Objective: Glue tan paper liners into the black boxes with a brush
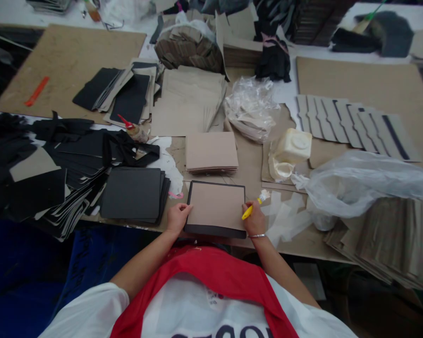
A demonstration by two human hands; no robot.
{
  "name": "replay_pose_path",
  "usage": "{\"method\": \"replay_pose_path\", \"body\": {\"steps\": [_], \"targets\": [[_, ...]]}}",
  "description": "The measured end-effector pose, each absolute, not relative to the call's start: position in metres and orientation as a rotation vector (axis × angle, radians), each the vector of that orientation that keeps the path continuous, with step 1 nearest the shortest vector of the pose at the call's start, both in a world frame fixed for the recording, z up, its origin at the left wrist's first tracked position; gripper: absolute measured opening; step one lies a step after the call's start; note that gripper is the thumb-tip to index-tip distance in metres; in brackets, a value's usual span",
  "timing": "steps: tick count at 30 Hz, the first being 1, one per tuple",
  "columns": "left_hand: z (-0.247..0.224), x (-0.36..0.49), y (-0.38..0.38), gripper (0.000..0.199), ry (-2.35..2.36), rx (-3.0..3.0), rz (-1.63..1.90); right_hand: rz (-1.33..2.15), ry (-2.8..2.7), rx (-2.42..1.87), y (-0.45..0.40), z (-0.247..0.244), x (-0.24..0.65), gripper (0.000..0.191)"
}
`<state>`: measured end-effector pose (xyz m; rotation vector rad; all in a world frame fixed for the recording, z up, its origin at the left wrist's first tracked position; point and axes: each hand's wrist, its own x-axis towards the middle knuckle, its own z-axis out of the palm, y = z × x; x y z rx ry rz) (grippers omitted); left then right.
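Observation:
A tan board with black edging (pixel 216 205) lies flat at the table's front edge, its widest black strip nearest my body. My left hand (pixel 178 217) is closed at its left edge, fingertips pressed together on the border. At the right edge, my right hand (pixel 254 219) grips a yellow-handled brush (pixel 248 212), its pale bristles pointing up and away to the right. Just behind the board sits a stack of tan boards (pixel 211 151). A stack of black boards (pixel 131 193) is to the left of my left hand.
White glue jug (pixel 296 144) and clear plastic bag (pixel 370 178) stand right of centre. Pale strips (pixel 289 218) lie right of my right hand. Black pieces (pixel 81 155) are heaped left, near a red-tipped bottle (pixel 136 130). Brown boards (pixel 391 234) are piled at the right front.

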<state>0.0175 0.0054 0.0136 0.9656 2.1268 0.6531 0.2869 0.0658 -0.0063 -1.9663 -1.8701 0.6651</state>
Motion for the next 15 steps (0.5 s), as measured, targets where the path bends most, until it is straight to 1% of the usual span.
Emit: {"method": "replay_pose_path", "body": {"steps": [5,9,15], "targets": [[0.005,0.016,0.004,0.032,2.139,0.964,0.658,0.685,-1.893,-2.039,0.065,0.000,0.284,0.017],[0.008,0.016,0.005,0.032,2.145,0.969,0.648,0.699,-1.921,-2.050,0.066,0.002,0.283,0.017],[0.008,0.012,0.005,0.030,2.124,1.117,0.529,0.644,-2.102,-2.112,0.070,0.008,0.282,0.016]]}}
